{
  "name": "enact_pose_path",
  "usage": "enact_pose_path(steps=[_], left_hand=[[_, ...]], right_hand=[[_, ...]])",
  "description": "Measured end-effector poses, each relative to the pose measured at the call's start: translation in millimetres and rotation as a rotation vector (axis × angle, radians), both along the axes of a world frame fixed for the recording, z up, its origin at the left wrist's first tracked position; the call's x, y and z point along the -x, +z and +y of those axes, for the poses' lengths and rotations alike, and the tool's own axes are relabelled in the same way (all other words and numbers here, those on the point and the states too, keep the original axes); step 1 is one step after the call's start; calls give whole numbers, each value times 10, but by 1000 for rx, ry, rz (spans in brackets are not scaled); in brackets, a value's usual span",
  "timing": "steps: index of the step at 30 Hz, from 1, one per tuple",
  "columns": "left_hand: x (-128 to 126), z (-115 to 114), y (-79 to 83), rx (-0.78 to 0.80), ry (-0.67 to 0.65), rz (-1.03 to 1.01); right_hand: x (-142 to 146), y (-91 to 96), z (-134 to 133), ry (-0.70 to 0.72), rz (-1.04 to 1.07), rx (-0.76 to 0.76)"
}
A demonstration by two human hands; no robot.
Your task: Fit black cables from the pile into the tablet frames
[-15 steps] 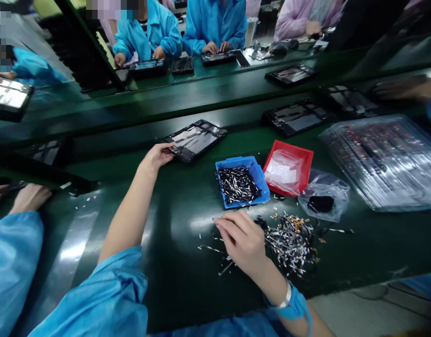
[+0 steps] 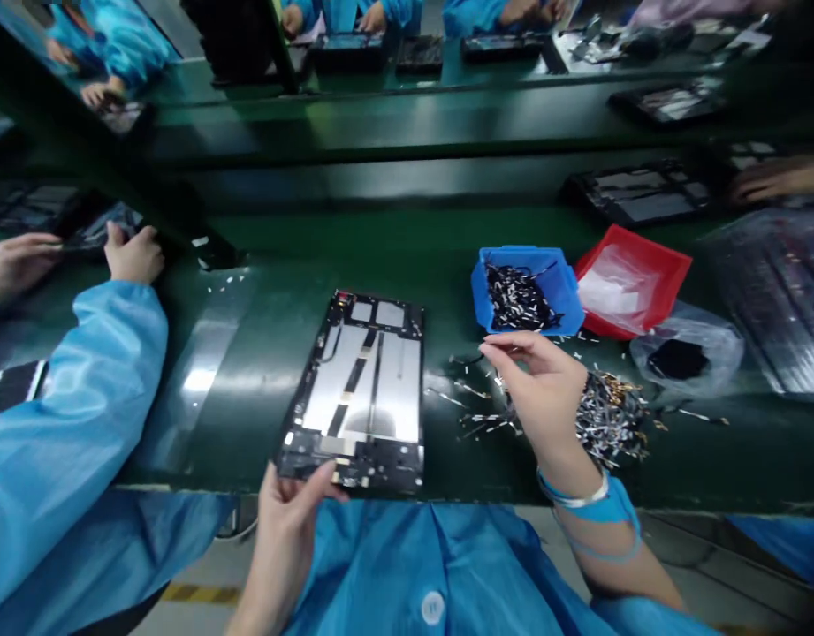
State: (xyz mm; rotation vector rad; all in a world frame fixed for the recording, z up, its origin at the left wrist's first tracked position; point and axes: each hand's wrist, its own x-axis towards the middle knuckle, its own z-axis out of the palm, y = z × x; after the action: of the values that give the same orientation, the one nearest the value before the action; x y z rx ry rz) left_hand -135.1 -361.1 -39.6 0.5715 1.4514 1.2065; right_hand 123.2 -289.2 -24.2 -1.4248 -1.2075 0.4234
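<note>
- The left hand (image 2: pixel 284 530) sits at 6 o'clock, its fingers closed narrowly on the near edge of a black tablet frame (image 2: pixel 360 393), thumb on top
- That frame lies at the centre of the view, flat on the green conveyor surface (image 2: pixel 466 477), long side pointing away, its silver inner panels crossed by black strips
- The right hand (image 2: pixel 543 389) hovers at 4 o'clock, fingers curved and narrow, just beside the frame; whether it pinches a piece is hard to tell
- Below those fingers, loose silver-and-black strips (image 2: pixel 609 415) form a heap at 4 o'clock, with stray bits scattered toward the frame
- A blue plastic bin (image 2: pixel 566 283) at 2 o'clock is filled with similar strips
- A red tray (image 2: pixel 665 265) touches the bin, with a clear bag inside it
- A clear plastic bag (image 2: pixel 718 353) holding something black lies at 3 o'clock
- A co-worker's two hands (image 2: pixel 134 256) work on a dark device at 9 o'clock, blue sleeve (image 2: pixel 68 415) in front
- Another person's hand (image 2: pixel 771 181) reaches beside a second tablet frame (image 2: pixel 638 194) at 2 o'clock
</note>
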Motion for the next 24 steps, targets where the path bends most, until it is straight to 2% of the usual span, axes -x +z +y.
enact_pose_path(steps=[2, 4, 6, 7, 8, 9, 12, 13, 15, 19, 24], left_hand=[[-1, -216, -113, 82, -112, -45], [59, -322, -158, 164, -359, -68], [196, -348, -145, 199, -637, 23], [281, -339, -129, 175, -716, 138], [365, -320, -112, 108, -725, 293], [441, -289, -101, 2, -671, 467], [563, -139, -128, -473, -425, 861], [566, -76, -156, -616, -409, 924], [535, 46, -224, -803, -497, 1009], [462, 195, -325, -890, -705, 1157], [468, 209, -343, -901, -775, 1232]], right_hand=[[152, 35, -21, 58, 120, 100], [350, 61, -37, 166, 195, 197], [574, 55, -47, 284, 254, 292], [685, 36, -52, 332, 278, 341], [789, 9, -57, 370, 296, 389], [882, -26, -62, 396, 307, 436], [1071, -142, -69, 420, 290, 527], [1104, -176, -66, 416, 272, 534], [1135, -224, -45, 402, 237, 528], [1134, -253, 34, 405, 178, 508], [1130, -241, 131, 477, 37, 521]])
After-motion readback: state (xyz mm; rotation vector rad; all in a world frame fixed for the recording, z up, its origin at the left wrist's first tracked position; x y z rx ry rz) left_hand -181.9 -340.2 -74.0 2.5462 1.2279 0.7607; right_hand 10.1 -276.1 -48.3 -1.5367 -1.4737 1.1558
